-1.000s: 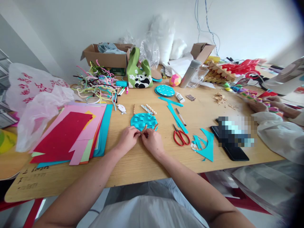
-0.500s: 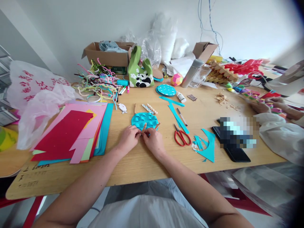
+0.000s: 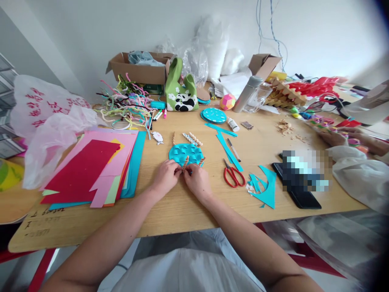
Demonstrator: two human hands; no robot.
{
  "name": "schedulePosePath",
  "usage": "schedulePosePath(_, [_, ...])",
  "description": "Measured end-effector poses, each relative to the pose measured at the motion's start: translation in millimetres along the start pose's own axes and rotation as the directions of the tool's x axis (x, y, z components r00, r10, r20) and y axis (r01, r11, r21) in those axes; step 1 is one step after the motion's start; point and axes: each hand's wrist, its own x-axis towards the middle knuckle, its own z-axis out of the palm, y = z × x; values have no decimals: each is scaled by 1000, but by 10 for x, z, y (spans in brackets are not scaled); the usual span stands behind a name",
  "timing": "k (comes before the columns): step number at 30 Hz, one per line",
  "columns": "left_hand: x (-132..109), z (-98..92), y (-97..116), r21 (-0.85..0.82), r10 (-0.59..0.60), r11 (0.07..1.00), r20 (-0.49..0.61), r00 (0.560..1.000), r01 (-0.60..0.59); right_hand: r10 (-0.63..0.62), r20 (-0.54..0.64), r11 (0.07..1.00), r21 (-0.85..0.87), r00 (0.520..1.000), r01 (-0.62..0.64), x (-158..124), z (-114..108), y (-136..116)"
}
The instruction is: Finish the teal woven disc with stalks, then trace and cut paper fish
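Observation:
A round blue paper disc (image 3: 186, 152) with raised slits lies on the table in front of me. At its near edge, my left hand (image 3: 167, 175) and my right hand (image 3: 196, 178) meet with fingertips pinched together. Between them, the twisted tan cord (image 3: 186, 161) sticks up over the disc; its lower end is hidden by my fingers. Another tan twisted piece (image 3: 201, 161) shows at the disc's right edge, beside my right hand. One more thin tan twist (image 3: 174, 138) and a few beaded-looking twists (image 3: 192, 139) lie beyond the disc.
Red-handled scissors (image 3: 234, 175), blue paper scraps (image 3: 269, 190) and a pen (image 3: 234, 149) lie to the right, with a phone (image 3: 304, 198) farther over. Coloured paper sheets (image 3: 82, 170) are stacked left. Pipe cleaners (image 3: 124, 105) and a green panda bag (image 3: 182, 95) stand behind. A co-worker's hand (image 3: 336, 138) is far right.
The view has shifted very slightly. Both hands keep their pinch at the disc's near edge, and the cord's upright tip leans slightly more to the right.

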Motion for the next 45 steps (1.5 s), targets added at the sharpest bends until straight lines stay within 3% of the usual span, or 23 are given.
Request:
schedulePosePath(15, [15, 9, 2, 50, 25, 998, 21, 999, -26, -26, -30, 998, 55, 999, 27, 22, 54, 71])
schedulePosePath(38, [33, 35, 51, 107, 33, 994, 37, 999, -37, 17, 19, 997, -71, 1000, -16, 19, 20, -1])
schedulePosePath(45, [27, 38, 34, 102, -8, 995, 26, 1000, 5, 4, 18, 995, 98, 1000, -6, 5, -8, 55])
